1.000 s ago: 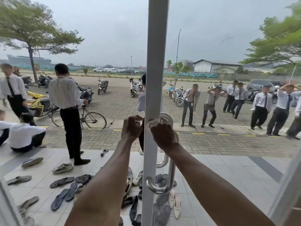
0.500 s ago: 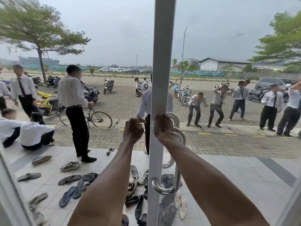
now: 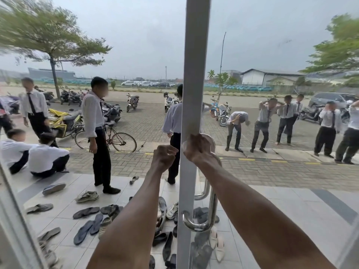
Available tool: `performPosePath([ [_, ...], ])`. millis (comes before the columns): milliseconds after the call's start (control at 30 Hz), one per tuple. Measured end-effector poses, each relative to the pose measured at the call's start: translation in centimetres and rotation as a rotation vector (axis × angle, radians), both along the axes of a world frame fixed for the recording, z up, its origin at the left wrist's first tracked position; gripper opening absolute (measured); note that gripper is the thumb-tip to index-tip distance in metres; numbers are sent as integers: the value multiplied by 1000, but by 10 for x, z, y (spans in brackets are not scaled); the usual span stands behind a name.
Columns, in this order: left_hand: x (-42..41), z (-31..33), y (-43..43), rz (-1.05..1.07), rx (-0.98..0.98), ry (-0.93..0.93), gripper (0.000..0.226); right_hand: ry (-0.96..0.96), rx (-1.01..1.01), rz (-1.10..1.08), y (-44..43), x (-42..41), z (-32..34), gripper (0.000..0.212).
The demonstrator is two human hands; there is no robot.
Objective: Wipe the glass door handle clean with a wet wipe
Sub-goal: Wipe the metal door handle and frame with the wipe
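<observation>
A steel U-shaped door handle (image 3: 212, 210) is fixed to the white frame (image 3: 196, 74) of a glass door in front of me. My right hand (image 3: 196, 150) is closed around the handle's top bend. A sliver of whitish wet wipe (image 3: 184, 145) shows at its fingers. The rest of the wipe is hidden in the fist. My left hand (image 3: 163, 158) is curled into a loose fist just left of the frame, at the same height. Nothing shows in it, and it looks apart from the handle.
A second handle (image 3: 204, 193) is mounted on the outer side of the glass. Outside, several shoes and sandals (image 3: 87, 210) lie on the tiled porch. Several people in white shirts stand or sit beyond, near a bicycle (image 3: 116, 140) and parked motorbikes.
My right hand has slid up the handle to its top bend. The left fist stays beside the frame. My view has shifted slightly, and the people outside have moved.
</observation>
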State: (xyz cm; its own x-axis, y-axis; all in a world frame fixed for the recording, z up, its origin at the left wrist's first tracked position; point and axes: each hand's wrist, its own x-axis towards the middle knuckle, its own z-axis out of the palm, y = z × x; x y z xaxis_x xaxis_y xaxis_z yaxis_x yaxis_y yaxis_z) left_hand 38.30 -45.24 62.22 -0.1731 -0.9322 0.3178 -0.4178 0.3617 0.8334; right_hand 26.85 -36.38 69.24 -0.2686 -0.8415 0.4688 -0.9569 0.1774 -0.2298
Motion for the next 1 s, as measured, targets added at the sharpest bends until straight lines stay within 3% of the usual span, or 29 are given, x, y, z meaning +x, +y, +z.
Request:
performPosePath([
  [67, -6, -2, 3, 5, 13, 40, 43, 300, -35, 77, -2, 6, -10, 27],
  [167, -12, 2, 11, 64, -73, 99, 36, 460, -31, 93, -4, 2, -15, 30],
  [300, -20, 15, 28, 135, -242, 229, 28, 362, -1, 76, -4, -8, -14, 19],
  [500, -39, 28, 47, 103, -206, 199, 11, 165, -12, 163, 5, -21, -8, 10],
  [600, -42, 25, 46, 125, -66, 237, 17, 43, -88, 214, 3, -33, -15, 16],
  [767, -48, 25, 37, 204, 199, 399, 28, 99, -177, 173, -3, -47, -28, 30],
  [900, -57, 27, 33, 132, 441, 653, 36, 63, -142, 219, 7, -57, -32, 48],
  [1000, -64, 26, 32, 6, 629, 889, 22, 88, -117, 204, 10, -66, -36, 57],
])
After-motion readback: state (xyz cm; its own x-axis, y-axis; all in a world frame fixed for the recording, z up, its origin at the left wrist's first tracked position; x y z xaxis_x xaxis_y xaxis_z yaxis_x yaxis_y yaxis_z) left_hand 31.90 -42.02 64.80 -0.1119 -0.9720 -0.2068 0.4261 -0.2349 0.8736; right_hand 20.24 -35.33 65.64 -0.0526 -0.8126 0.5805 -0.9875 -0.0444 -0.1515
